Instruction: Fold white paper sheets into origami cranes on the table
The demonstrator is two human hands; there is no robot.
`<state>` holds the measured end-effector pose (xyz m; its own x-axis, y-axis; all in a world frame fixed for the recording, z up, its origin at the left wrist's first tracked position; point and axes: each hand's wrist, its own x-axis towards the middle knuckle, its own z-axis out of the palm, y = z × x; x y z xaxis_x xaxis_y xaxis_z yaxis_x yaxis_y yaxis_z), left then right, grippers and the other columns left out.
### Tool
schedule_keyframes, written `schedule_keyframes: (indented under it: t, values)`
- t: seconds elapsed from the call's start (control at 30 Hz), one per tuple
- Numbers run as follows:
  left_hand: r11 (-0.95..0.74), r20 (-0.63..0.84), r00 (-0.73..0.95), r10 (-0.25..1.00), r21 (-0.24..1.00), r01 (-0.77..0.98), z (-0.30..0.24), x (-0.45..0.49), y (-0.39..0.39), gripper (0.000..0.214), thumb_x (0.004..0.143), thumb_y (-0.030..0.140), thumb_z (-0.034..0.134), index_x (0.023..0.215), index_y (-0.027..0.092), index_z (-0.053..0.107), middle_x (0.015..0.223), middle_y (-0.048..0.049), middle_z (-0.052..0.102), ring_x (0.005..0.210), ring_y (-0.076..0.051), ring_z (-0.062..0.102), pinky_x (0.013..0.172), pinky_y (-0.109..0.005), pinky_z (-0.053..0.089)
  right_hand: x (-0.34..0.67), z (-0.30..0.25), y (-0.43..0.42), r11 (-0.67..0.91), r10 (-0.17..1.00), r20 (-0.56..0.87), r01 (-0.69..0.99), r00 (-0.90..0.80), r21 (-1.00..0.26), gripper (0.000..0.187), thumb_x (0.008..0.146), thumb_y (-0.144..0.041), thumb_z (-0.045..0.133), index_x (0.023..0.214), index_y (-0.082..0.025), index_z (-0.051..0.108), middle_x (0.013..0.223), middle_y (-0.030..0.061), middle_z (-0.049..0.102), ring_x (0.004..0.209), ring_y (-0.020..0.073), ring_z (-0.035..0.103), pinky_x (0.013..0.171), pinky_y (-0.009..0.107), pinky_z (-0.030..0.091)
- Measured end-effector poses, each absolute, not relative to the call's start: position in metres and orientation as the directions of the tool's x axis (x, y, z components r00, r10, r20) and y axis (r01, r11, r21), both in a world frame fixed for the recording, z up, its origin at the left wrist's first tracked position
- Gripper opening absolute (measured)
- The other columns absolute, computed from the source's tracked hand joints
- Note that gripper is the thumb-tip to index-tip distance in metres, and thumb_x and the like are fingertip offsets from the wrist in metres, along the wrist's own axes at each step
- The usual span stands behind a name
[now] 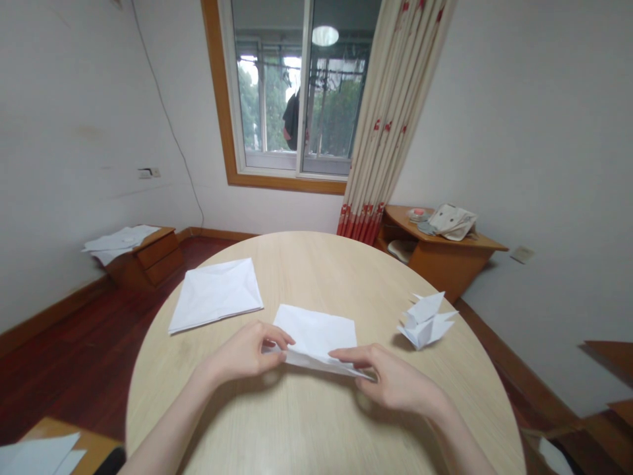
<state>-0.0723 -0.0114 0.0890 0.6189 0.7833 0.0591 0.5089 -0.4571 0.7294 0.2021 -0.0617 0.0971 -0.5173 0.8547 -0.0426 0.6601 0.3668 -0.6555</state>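
Observation:
A white sheet of paper [316, 333], partly folded, lies near the middle of a round light-wood table [306, 422]. My left hand [247, 353] pinches its near left edge with curled fingers. My right hand [390, 376] grips the near right edge, forefinger stretched along the fold. The near edge of the sheet is lifted a little off the tabletop.
A stack of white sheets [217, 293] rests on the table's left part. Folded paper figures [426, 320] sit at its right. A low wooden cabinet [143, 254] with papers stands at the left wall, a corner shelf [440, 247] at the right, a curtain [390, 119] by the window.

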Motion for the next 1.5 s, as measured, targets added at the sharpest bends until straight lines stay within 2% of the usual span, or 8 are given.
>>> schedule_keyframes:
  t: [0.3,0.47,0.6,0.73,0.97,1.17,1.33,1.5]
  values:
    - [-0.482,0.177,0.564,0.807,0.749,0.454,0.087,-0.076,-0.006,0.02,0.078,0.022,0.053,0.085,0.018,0.072,0.088,-0.002,0.073,0.083,-0.018,0.066,0.077,-0.026,0.047,0.207,0.089,-0.051,0.305,0.905,0.022,0.612,-0.425,-0.73,0.037,0.084,-0.035,0.055,0.116,-0.021,0.066,0.117,0.009,0.067,0.104,0.0265,0.062,0.09,0.041,0.049]
    - [-0.576,0.333,0.528,0.781,0.71,0.405,0.078,-0.077,-0.001,0.023,0.081,0.026,0.055,0.098,0.019,0.069,0.104,-0.0044,0.07,0.098,-0.021,0.063,0.09,-0.031,0.045,0.207,0.083,-0.041,0.282,0.942,0.103,0.589,-0.319,-0.757,0.045,0.083,-0.041,0.056,0.123,-0.021,0.061,0.12,0.0099,0.065,0.097,0.0267,0.064,0.078,0.039,0.053]
    - [-0.653,0.427,0.515,0.743,0.633,0.417,0.072,-0.076,0.0,0.027,0.084,0.026,0.054,0.108,0.02,0.065,0.122,-0.0072,0.062,0.113,-0.022,0.057,0.1,-0.036,0.041,0.208,0.078,-0.036,0.313,0.944,0.187,0.567,-0.27,-0.762,0.046,0.085,-0.039,0.053,0.127,-0.022,0.057,0.126,0.0096,0.062,0.109,0.026,0.06,0.086,0.041,0.051]
    - [-0.698,0.493,0.495,0.716,0.496,0.516,0.068,-0.074,-0.001,0.027,0.086,0.024,0.052,0.112,0.022,0.062,0.13,-0.007,0.056,0.118,-0.022,0.053,0.101,-0.036,0.04,0.21,0.075,-0.033,0.381,0.924,0.268,0.62,-0.272,-0.686,0.042,0.088,-0.037,0.049,0.127,-0.022,0.057,0.13,0.0084,0.058,0.12,0.0243,0.053,0.102,0.046,0.04]
    - [-0.723,0.557,0.532,0.638,0.194,0.663,0.065,-0.067,-0.001,0.032,0.087,0.027,0.053,0.117,0.026,0.059,0.115,-0.0052,0.066,0.103,-0.023,0.058,0.104,-0.047,0.024,0.202,0.059,-0.03,0.514,0.82,0.476,0.776,-0.318,-0.365,0.037,0.094,-0.03,0.04,0.124,-0.02,0.058,0.12,0.0093,0.064,0.11,0.0246,0.055,0.098,0.046,0.042]
    - [-0.694,0.525,0.533,0.664,0.168,0.7,0.056,-0.062,0.0,0.034,0.086,0.029,0.053,0.12,0.024,0.057,0.114,-0.0059,0.065,0.103,-0.024,0.056,0.102,-0.047,0.023,0.185,0.042,-0.028,0.471,0.775,0.54,0.87,-0.328,-0.148,0.042,0.094,-0.027,0.038,0.132,-0.016,0.049,0.123,0.0103,0.061,0.118,0.0258,0.047,0.109,0.049,0.024]
    - [-0.676,0.484,0.532,0.695,0.187,0.713,0.045,-0.057,0.004,0.044,0.081,0.032,0.06,0.123,0.022,0.055,0.119,-0.0071,0.062,0.108,-0.027,0.052,0.099,-0.047,0.027,0.173,0.026,-0.026,0.396,0.809,0.513,0.911,-0.287,-0.113,0.054,0.091,-0.03,0.041,0.143,-0.017,0.033,0.132,0.0113,0.053,0.129,0.0294,0.035,0.11,0.054,0.012]
    - [-0.669,0.439,0.541,0.717,0.218,0.71,0.037,-0.054,0.006,0.048,0.081,0.034,0.06,0.126,0.021,0.053,0.12,-0.008,0.061,0.108,-0.027,0.051,0.098,-0.046,0.032,0.166,0.02,-0.027,0.39,0.854,0.422,0.911,-0.305,-0.131,0.055,0.091,-0.032,0.041,0.143,-0.016,0.032,0.139,0.0133,0.046,0.132,0.0306,0.032,0.111,0.055,0.014]
